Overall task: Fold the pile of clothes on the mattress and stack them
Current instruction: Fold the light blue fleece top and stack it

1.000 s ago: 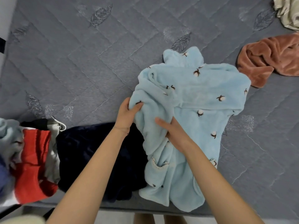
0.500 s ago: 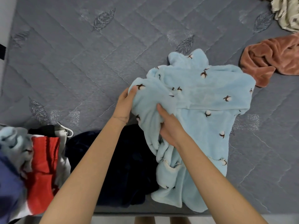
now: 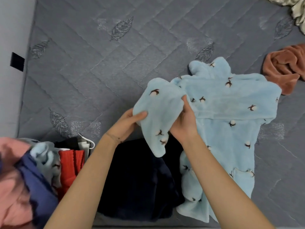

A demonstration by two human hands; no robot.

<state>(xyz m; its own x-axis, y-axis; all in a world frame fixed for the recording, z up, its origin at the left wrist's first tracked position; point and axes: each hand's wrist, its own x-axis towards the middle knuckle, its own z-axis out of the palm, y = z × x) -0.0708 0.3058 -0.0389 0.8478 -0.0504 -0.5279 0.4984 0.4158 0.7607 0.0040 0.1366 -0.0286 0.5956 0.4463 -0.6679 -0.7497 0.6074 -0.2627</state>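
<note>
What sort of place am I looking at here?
Probably a bedroom at home: a bare grey quilted mattress fills the view, a pile of clothes sits at its near edge, and the left hand and right hand grip a light-blue fleece garment lying on it.

The pile of clothes [image 3: 24, 179] at the lower left of the frame is blurred and cut off by the left edge. The cream cloth [image 3: 297, 12] in the upper right corner and the rust fleece [image 3: 285, 66] at the right edge both run out of frame. The blue fleece sleeve [image 3: 158, 116] hides the fingers of the left hand [image 3: 126, 124]. The navy garment [image 3: 140, 179] lies partly under that sleeve and the left forearm [image 3: 85, 179].
</note>
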